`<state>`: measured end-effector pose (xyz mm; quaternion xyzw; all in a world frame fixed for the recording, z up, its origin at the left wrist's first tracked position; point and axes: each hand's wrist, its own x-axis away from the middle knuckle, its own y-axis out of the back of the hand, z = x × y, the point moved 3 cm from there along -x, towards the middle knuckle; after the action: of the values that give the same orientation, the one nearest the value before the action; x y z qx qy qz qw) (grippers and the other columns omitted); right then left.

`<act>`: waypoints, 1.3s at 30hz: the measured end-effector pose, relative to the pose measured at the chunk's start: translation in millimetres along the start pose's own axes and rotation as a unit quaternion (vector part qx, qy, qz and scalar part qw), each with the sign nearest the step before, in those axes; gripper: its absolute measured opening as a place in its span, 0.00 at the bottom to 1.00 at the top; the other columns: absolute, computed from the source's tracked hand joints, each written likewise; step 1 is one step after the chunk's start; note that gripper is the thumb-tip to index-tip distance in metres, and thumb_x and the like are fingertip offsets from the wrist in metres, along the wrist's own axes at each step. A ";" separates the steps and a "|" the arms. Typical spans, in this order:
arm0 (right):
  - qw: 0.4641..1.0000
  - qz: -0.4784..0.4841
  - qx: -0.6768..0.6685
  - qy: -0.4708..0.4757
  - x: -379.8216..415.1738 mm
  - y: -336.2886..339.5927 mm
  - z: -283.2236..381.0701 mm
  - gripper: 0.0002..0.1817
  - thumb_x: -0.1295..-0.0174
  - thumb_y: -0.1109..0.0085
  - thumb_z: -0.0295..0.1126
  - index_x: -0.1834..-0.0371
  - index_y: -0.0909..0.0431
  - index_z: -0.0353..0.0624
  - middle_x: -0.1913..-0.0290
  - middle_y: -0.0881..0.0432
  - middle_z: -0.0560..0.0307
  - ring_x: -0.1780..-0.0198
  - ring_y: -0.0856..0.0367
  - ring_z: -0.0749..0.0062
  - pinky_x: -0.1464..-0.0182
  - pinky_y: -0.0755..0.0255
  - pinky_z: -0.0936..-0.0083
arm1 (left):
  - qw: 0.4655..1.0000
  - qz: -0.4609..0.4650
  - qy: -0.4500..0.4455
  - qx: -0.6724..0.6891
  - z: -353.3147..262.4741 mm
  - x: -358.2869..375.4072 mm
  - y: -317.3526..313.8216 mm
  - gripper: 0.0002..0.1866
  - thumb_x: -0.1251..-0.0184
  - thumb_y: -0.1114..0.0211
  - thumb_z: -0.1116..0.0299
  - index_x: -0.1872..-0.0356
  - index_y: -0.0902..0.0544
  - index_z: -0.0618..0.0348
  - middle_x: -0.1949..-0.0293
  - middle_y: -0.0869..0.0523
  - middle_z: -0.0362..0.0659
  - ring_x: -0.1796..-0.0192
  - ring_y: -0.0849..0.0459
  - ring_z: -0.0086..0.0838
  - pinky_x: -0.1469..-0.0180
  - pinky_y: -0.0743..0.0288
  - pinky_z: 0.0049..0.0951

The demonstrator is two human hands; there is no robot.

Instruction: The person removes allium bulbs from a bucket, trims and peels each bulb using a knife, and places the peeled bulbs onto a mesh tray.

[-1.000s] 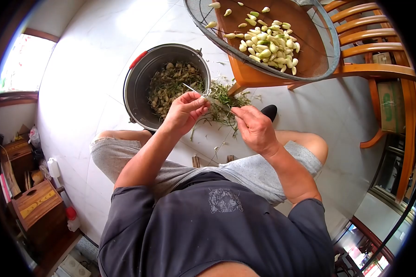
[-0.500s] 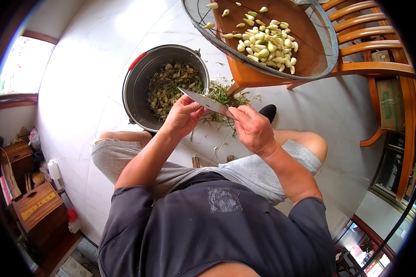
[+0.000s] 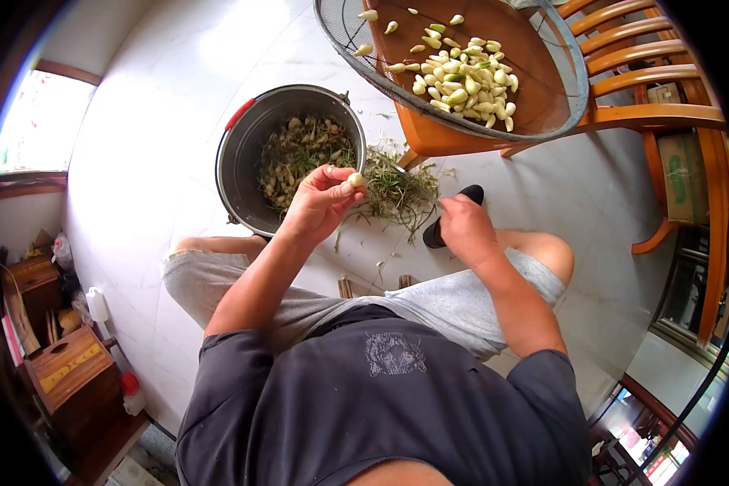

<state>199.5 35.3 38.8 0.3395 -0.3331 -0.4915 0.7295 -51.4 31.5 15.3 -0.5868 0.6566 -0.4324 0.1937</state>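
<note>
My left hand (image 3: 320, 202) pinches a small pale onion-like bulb (image 3: 355, 179) between thumb and fingers, above the right rim of a metal bucket (image 3: 228, 174). Unpeeled bulbs with dry roots and stems (image 3: 300, 154) fill the bucket's bottom. My right hand (image 3: 466, 231) is closed around the knife, held low and to the right, apart from the bulb. Only a smeared bit of the knife (image 3: 440, 206) shows beside the fist; most of the blade is turned edge-on or hidden. Under and between the hands lies a heap of green trimmings (image 3: 401, 194) on the floor.
A round mesh sieve (image 3: 571, 105) with many cleaned white bulbs (image 3: 470, 81) rests on a wooden chair (image 3: 429, 138) at the upper right. A black shoe (image 3: 472, 194) is just behind my right hand. Wooden boxes (image 3: 69, 368) stand at the left.
The knife has moved away from my left hand, and my right hand has dropped down and right. The bulb in my left fingers now shows, as the blade no longer covers it.
</note>
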 end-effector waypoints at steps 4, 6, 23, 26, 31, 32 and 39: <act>1.000 -0.003 -0.017 0.003 -0.8 7.6 0.5 0.10 0.45 0.47 0.26 0.61 0.20 0.38 0.66 0.21 0.42 0.61 0.23 0.45 0.56 0.28 0.58 | 0.999 0.029 0.026 0.018 2.0 3.4 -6.8 0.08 0.40 0.35 0.79 0.60 0.20 0.60 0.62 0.16 0.45 0.60 0.17 0.30 0.56 0.21 0.28; 0.999 -0.006 -0.036 0.017 -2.4 6.0 4.1 0.10 0.45 0.47 0.26 0.62 0.20 0.38 0.66 0.21 0.42 0.60 0.22 0.46 0.54 0.28 0.57 | 0.998 0.044 0.040 0.020 1.7 2.9 -10.9 0.07 0.39 0.35 0.78 0.60 0.21 0.61 0.62 0.16 0.45 0.61 0.17 0.30 0.58 0.21 0.27; 0.995 0.072 -0.071 0.016 -1.3 7.4 -1.0 0.12 0.46 0.46 0.27 0.59 0.21 0.36 0.65 0.21 0.39 0.61 0.23 0.44 0.56 0.29 0.59 | 0.808 -0.154 -0.011 -0.568 -144.8 -103.0 -28.7 0.14 0.35 0.37 0.61 0.64 0.19 0.64 0.71 0.16 0.44 0.71 0.18 0.24 0.68 0.20 0.24; 0.994 0.092 -0.051 0.001 -4.9 8.4 2.6 0.11 0.44 0.47 0.29 0.60 0.20 0.39 0.64 0.20 0.41 0.58 0.22 0.45 0.54 0.28 0.57 | 0.806 -0.263 0.027 -0.530 -121.0 -104.7 80.9 0.09 0.37 0.39 0.71 0.73 0.20 0.67 0.80 0.20 0.44 0.81 0.22 0.26 0.79 0.26 0.25; 0.991 0.128 -0.049 0.003 -12.4 3.8 10.9 0.12 0.42 0.46 0.30 0.58 0.20 0.40 0.64 0.20 0.43 0.59 0.21 0.47 0.55 0.27 0.58 | 0.711 -0.399 0.001 -0.578 -79.9 -132.4 189.6 0.11 0.43 0.38 0.71 0.62 0.16 0.66 0.74 0.15 0.48 0.75 0.16 0.34 0.72 0.23 0.32; 0.990 0.133 -0.050 0.002 -15.3 4.3 13.5 0.12 0.43 0.46 0.30 0.57 0.20 0.39 0.64 0.20 0.43 0.59 0.21 0.47 0.55 0.27 0.58 | 0.691 -0.417 -0.003 -0.591 -74.3 -139.6 202.5 0.11 0.44 0.37 0.70 0.62 0.15 0.64 0.72 0.14 0.49 0.71 0.15 0.36 0.68 0.22 0.34; 0.986 0.149 -0.077 -0.003 -29.6 -3.5 18.7 0.12 0.44 0.44 0.28 0.57 0.19 0.40 0.66 0.21 0.43 0.63 0.22 0.46 0.59 0.28 0.59 | 0.572 -0.466 0.063 -0.672 -71.9 -175.1 207.7 0.16 0.45 0.36 0.60 0.62 0.15 0.62 0.59 0.15 0.57 0.52 0.18 0.51 0.49 0.24 0.42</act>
<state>173.8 59.1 41.6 0.2277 -0.3437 -0.4030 0.8171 -190.1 207.2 -154.6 -0.7448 0.4049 0.0667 -0.5263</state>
